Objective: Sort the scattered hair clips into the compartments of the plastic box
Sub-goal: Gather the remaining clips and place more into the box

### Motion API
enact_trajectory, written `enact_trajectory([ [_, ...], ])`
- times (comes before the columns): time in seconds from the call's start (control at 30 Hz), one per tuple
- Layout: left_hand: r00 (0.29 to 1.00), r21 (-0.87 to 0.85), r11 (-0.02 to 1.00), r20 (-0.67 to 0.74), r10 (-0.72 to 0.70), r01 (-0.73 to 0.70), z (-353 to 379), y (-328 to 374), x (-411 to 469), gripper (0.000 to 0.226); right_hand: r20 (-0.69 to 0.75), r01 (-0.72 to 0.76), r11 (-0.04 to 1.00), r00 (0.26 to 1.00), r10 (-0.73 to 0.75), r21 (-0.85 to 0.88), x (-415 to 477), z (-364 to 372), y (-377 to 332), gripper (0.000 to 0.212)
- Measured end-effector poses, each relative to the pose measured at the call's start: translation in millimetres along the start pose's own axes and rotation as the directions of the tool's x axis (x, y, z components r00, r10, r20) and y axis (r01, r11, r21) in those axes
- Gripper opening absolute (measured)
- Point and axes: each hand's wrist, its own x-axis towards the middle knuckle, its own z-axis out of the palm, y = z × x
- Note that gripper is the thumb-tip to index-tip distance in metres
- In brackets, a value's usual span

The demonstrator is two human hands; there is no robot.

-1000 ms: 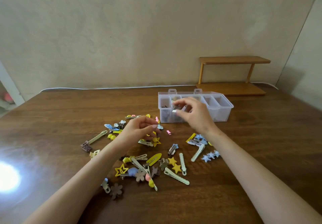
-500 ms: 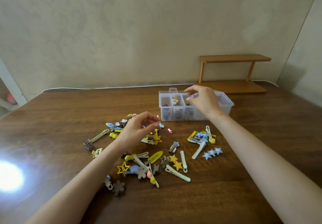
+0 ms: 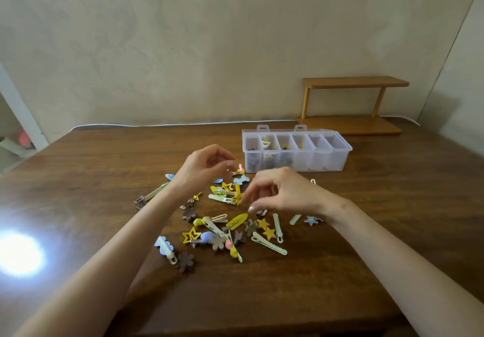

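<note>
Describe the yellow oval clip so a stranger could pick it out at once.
Find the clear box at the back of the wooden table; clips lie scattered in front of it. Mid-pile, just nearer than the fingertips of the right hand, lies the yellow oval clip, tilted. Its yellow neighbours are stars; it is a plain long oval with a slot.

Scattered hair clips (image 3: pixel 237 221) before plastic box (image 3: pixel 328 162)

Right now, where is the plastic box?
In the head view the plastic box stands right of centre on the table, just beyond the right hand and in front of the wooden shelf.
</note>
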Motion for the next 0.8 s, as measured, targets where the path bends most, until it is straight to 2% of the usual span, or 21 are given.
enact_trajectory([
  [0.07,1.0,0.025,1.0,-0.007,0.005,-0.005,-0.3,-0.7,-2.4,0.008,0.098,0.012,0.998,0.995,-0.006,-0.066,-0.6,7.3,-4.8,0.018],
  [0.17,1.0,0.048,0.999,-0.006,0.008,-0.008,4.9,0.4,-6.3,0.006,0.16,-0.007,0.989,0.987,0.031,-0.149,3.6,17.2,-4.6,0.02],
  [0.3,0.999,0.06,0.997,-0.014,0.039,-0.039,12.7,6.9,-6.2,0.005,0.154,-0.062,0.988,0.984,0.083,-0.141,6.7,22.2,1.6,0.018],
  [0.4,0.998,0.065,0.996,-0.024,0.055,-0.053,18.2,12.5,-3.1,0.006,0.109,-0.085,0.994,0.99,0.092,-0.068,4.9,19.7,2.5,0.015],
  [0.47,0.996,0.099,0.992,-0.021,0.084,-0.081,22.2,15.3,-0.9,0.008,0.029,-0.112,0.992,0.993,0.111,0.057,3.0,12.1,3.5,0.012],
  [0.57,0.993,0.139,0.983,0.005,0.117,-0.116,27.6,16.2,0.4,0.009,-0.252,-0.126,0.975,0.953,0.171,0.185,3.4,-4.0,13.1,0.011],
  [0.67,0.993,0.178,0.977,0.048,0.11,-0.117,30.1,15.5,0.0,0.01,-0.524,-0.136,0.961,0.815,0.248,0.243,11.2,-21.6,32.4,0.012],
  [0.8,0.994,0.174,0.979,0.041,0.105,-0.11,33.7,12.5,0.4,0.01,-0.706,-0.208,0.957,0.645,0.291,0.204,35.1,-45.8,56.9,0.012],
])
